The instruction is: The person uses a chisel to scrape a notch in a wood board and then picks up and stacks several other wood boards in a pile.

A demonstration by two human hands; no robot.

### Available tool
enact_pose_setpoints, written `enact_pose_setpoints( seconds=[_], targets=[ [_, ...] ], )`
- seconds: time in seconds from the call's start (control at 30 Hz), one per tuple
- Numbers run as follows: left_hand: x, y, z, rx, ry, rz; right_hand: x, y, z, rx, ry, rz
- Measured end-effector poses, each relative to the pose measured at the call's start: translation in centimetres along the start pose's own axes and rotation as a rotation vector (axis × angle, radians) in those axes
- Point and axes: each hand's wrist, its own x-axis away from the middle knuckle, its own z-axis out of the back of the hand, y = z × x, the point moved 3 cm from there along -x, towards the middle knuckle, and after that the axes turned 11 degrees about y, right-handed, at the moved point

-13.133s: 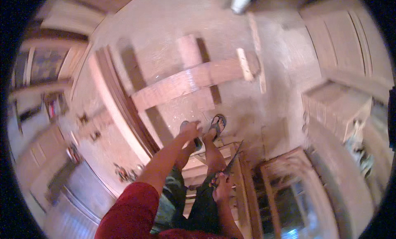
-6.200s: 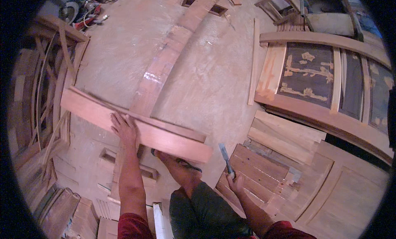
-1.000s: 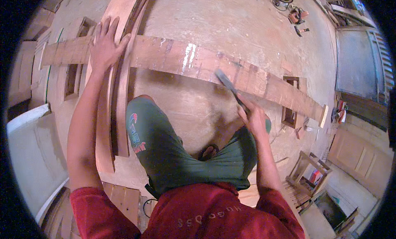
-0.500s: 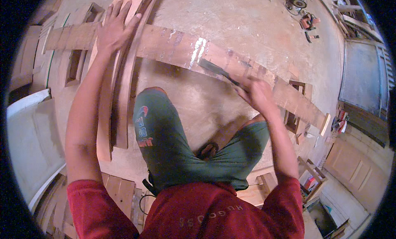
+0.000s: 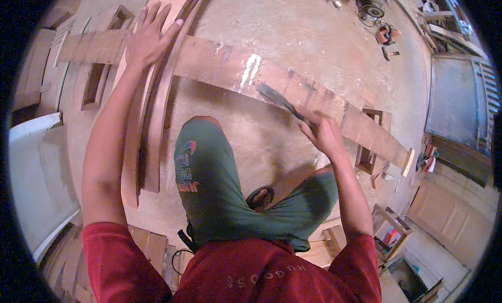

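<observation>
My left hand point(image 5: 149, 38) lies flat with fingers spread on the top of some long wooden planks point(image 5: 151, 114), which stand side by side and run toward me. Crossing beneath them is a long, flat board point(image 5: 209, 59) with dark stains and a shiny whitish patch near its middle. My right hand point(image 5: 324, 133) is closed round the handle of a dark flat-bladed tool point(image 5: 274, 97). The blade points left over the board, close to the whitish patch. Whether it touches the wood I cannot tell.
Small wooden frames point(image 5: 95, 86) sit under the left end of the board, and another frame point(image 5: 366, 156) under its right end. A hammer point(image 5: 389, 53) and an orange power tool point(image 5: 387, 33) lie on the floor at the far right. A panelled door point(image 5: 444, 206) leans at right.
My right hand and the tool have shifted slightly, with the blade now tilted more steeply. My left hand stays on the planks. The whole view has moved a little.
</observation>
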Motion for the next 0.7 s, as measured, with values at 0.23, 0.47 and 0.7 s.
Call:
enact_pose_setpoints(
  seconds=[0.23, 0.47, 0.7],
  targets=[
    [0.4, 1.3, 2.0, -0.08, -0.02, -0.046, -11.8, -9.0, -4.0, -0.01, 0.109, 0.046],
    [-0.3, 2.0, 1.6, 0.005, 0.052, -0.086, -9.4, -7.3, -0.6, 0.032, 0.051, -0.005],
    [0.4, 0.8, 1.0, 0.029, -0.027, 0.033, -6.5, -5.5, -1.6, 0.06, 0.071, 0.078]
  ],
)
